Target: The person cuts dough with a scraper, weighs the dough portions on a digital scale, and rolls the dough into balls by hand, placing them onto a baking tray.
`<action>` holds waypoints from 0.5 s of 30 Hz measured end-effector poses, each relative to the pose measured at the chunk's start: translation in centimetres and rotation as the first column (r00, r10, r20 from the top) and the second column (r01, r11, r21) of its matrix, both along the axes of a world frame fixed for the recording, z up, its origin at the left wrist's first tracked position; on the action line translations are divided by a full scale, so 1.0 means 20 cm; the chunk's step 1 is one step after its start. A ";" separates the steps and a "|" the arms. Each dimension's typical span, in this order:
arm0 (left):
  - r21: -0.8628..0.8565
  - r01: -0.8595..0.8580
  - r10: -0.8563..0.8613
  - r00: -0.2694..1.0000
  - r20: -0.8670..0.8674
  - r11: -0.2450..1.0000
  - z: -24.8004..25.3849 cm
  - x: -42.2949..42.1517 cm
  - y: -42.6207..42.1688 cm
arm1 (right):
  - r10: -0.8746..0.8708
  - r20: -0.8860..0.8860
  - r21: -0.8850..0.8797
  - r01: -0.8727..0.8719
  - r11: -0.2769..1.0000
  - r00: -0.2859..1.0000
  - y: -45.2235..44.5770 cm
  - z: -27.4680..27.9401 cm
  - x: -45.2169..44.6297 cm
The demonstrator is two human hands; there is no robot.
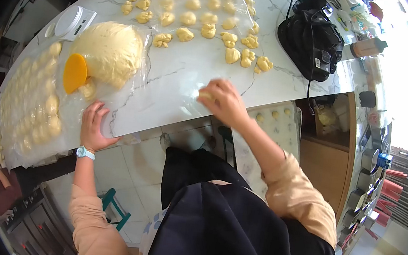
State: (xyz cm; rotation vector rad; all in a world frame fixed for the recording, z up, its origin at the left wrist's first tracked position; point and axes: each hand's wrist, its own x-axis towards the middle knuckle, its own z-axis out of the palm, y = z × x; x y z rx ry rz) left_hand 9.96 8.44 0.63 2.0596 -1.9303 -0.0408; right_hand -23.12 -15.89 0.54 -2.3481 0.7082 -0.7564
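Observation:
My right hand (222, 102) is curled over a small piece of dough (204, 94) on the marble-patterned tabletop, and motion blurs it slightly. Only a sliver of that dough shows between the fingers. At the front edge of the table my left hand (96, 125) lies flat with the thumb apart, holding nothing. Just beyond it are a large mound of dough (110, 50) and a yellow dough scraper (75, 74), with a small dough scrap (88, 89) beside the scraper.
Rounded dough balls (32, 104) lie under plastic at left. Uneven dough pieces (185, 34) spread across the back, partly under plastic. A kitchen scale (70, 23) stands back left, a black bag (310, 41) right. A tray (256, 148) with dough balls sits below the table edge.

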 end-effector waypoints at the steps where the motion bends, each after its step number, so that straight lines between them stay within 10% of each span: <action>1: -0.005 0.001 -0.001 1.000 0.001 1.000 -0.01 0.01 0.01 | -0.044 -0.064 -0.115 0.036 0.993 0.997 -0.08 -0.04 0.06; 4: -0.025 -0.013 0.012 1.000 -0.017 1.000 -0.03 0.00 -0.01 | -0.144 0.146 -0.129 0.163 0.978 0.979 -0.18 -0.10 0.40; 9: -0.034 -0.016 0.015 1.000 -0.005 0.999 -0.01 0.01 0.02 | 0.314 0.091 0.194 -0.326 0.925 0.945 0.12 -0.08 0.21; 15: -0.037 -0.011 0.011 1.000 -0.005 0.999 -0.04 0.00 -0.01 | -0.115 0.075 -0.146 0.125 0.981 0.991 -0.26 -0.17 0.40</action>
